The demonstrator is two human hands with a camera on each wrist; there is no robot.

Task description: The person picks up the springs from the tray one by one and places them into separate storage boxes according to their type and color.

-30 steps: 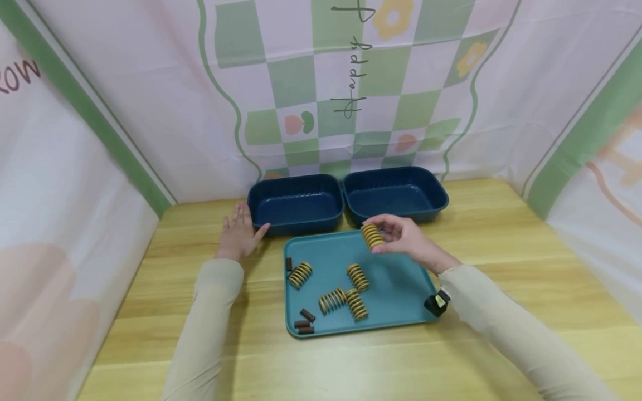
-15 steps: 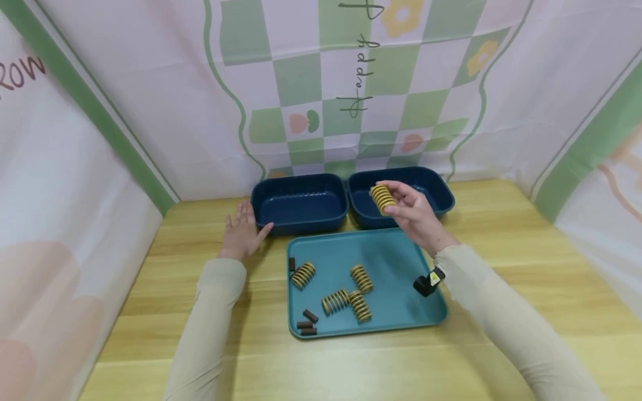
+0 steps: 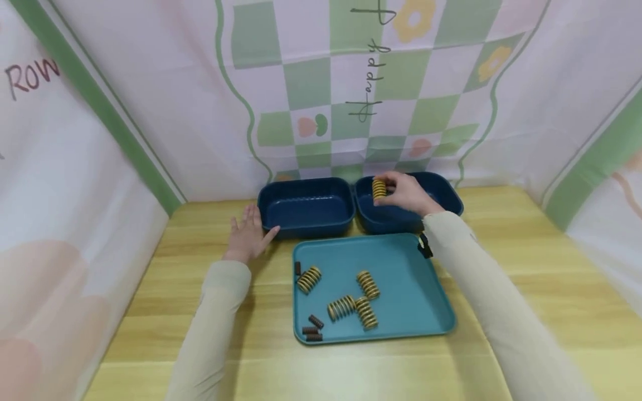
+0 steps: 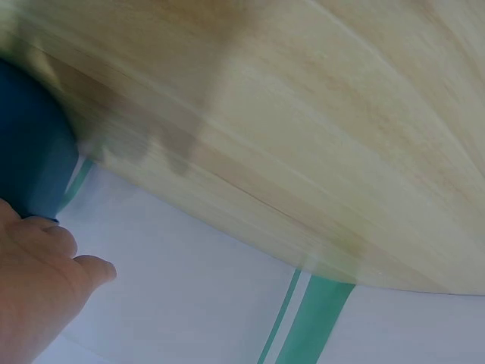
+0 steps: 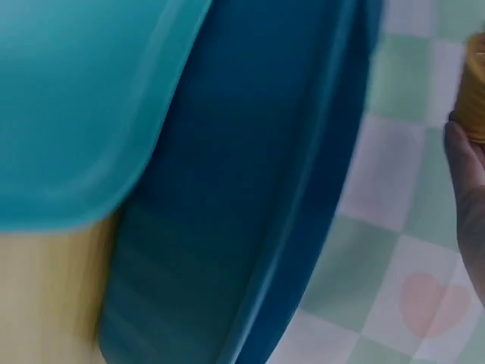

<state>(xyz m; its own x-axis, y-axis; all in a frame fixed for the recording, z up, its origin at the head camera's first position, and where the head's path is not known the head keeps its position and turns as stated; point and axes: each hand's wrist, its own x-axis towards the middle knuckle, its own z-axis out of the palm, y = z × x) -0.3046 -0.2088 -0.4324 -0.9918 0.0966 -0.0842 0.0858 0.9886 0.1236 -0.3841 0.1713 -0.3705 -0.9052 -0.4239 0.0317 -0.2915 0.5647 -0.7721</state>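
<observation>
My right hand (image 3: 405,192) pinches a large yellow coil spring (image 3: 379,190) between thumb and fingers, over the right dark blue bin (image 3: 386,226). In the right wrist view the spring (image 5: 473,91) shows at the right edge, with the bin wall (image 5: 227,189) below the hand. My left hand (image 3: 247,236) lies against the near left corner of the left dark blue bin (image 3: 308,229), fingers straight and thumb spread along its front. The left wrist view shows part of that hand (image 4: 45,273) touching the bin's side (image 4: 34,144).
A teal tray (image 3: 406,289) in front of the bins bears several yellow springs (image 3: 368,284) and several small dark brown springs (image 3: 316,321). Both bins stand side by side against a patterned cloth backdrop (image 3: 346,83). Cloth also hangs at both sides of the wooden table (image 3: 401,367).
My right hand has carried the yellow spring from above the tray's far edge forward to over the right bin. The left hand stays at the left bin; the view has shifted slightly.
</observation>
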